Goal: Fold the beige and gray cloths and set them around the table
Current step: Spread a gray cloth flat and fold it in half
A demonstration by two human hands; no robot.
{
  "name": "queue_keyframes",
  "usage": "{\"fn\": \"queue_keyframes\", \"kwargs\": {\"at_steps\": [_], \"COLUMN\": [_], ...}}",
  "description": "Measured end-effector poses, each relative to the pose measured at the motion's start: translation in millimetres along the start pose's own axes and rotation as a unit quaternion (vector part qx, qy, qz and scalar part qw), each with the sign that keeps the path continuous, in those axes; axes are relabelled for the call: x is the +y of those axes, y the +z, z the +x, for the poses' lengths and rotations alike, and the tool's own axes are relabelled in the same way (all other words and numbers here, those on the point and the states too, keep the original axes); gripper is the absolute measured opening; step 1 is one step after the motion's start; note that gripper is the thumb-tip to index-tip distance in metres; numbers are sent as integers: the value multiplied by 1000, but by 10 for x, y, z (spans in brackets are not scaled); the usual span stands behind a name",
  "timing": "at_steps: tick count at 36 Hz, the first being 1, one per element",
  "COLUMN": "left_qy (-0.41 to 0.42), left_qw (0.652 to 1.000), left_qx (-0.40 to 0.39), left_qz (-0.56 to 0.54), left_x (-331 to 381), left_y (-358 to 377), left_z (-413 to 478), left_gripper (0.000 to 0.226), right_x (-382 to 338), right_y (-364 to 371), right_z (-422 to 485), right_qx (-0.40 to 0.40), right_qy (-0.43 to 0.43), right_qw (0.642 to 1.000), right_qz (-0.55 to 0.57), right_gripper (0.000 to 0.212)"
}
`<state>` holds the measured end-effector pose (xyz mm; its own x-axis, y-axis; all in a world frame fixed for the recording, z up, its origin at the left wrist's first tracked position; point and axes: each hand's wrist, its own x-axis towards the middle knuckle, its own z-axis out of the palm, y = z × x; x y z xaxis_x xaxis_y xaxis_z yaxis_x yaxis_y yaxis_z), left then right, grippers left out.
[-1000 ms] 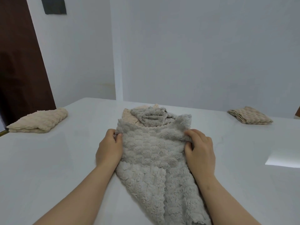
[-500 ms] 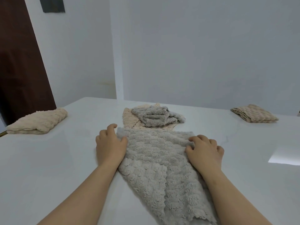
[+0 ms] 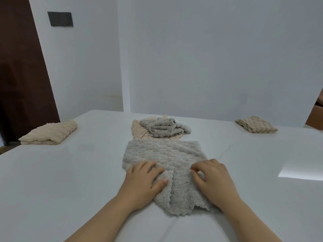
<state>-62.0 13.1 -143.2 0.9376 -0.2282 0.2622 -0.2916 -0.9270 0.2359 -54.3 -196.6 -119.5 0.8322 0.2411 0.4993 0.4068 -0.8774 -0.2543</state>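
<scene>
A gray fluffy cloth [image 3: 167,154] lies spread on the white table [image 3: 70,172] in front of me. My left hand [image 3: 145,180] rests on its left side, thumb over a fold of it. My right hand [image 3: 213,180] presses on its right side with curled fingers. Behind it a crumpled gray cloth [image 3: 164,127] sits on a flat beige cloth [image 3: 138,131]. A folded beige cloth [image 3: 49,132] lies at the far left. Another folded cloth, tan in colour [image 3: 256,126], lies at the far right.
A dark brown door [image 3: 21,70] stands at the left beyond the table edge. White walls close the back. A bright patch of light [image 3: 300,172] falls on the table at the right.
Both hands let the cloth's far edge down flat and slid back toward me along the cloth. The far edge now lies straight on the table.
</scene>
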Motion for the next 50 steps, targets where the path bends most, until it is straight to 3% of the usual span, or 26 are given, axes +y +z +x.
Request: {"fn": "queue_keyframes", "kwargs": {"at_steps": [3,8,11,13,16,22,24,26,29,31,37,42,47,50], "left_qy": [-16,-51,-65,-71,-101,-179,-195,-210,-216,-208,-174,-190,-232,-232], "left_qw": [999,997,989,978,952,854,840,842,853,873,928,928,925,929], "left_qx": [-23,43,85,91,94,188,201,203,199,197,184,201,206,191], "left_qz": [23,-36,-106,-172,-273,-451,-465,-453,-431,-394,-273,-248,-220,-217], "left_x": [-4,11,-11,-43,-118,-280,-322,-363,-389,-377,-371,-379,-377,-366], "left_y": [7,-40,-117,-175,-235,-328,-361,-371,-380,-399,-409,-377,-272,-242], "left_z": [14,10,-25,-38,-32,-11,-18,-28,-40,-50,-78,-61,-38,-26], "left_gripper": [119,88,79,61,19,17,16,18,18,18,16,24,20,17], "right_x": [-53,-7,7,-9,-45,-154,-172,-168,-118,-57,139,323,276,220], "right_y": [8,20,-12,-50,-84,-100,-91,-89,-130,-173,-351,-363,-167,-50], "right_z": [-41,-33,0,28,52,21,8,4,17,37,41,27,51,53], "right_qx": [-52,-81,-85,-82,-111,-219,-227,-227,-225,-224,-225,-150,1,2], "right_qy": [-23,-24,-26,-30,-52,-97,-110,-118,-106,-79,36,121,160,150], "right_qw": [998,996,995,994,989,969,967,967,969,971,972,969,954,953], "right_qz": [1,25,44,65,78,54,37,16,-13,-22,48,153,252,265], "right_gripper": [39,22,37,48,66,90,100,96,70,50,16,14,12,15]}}
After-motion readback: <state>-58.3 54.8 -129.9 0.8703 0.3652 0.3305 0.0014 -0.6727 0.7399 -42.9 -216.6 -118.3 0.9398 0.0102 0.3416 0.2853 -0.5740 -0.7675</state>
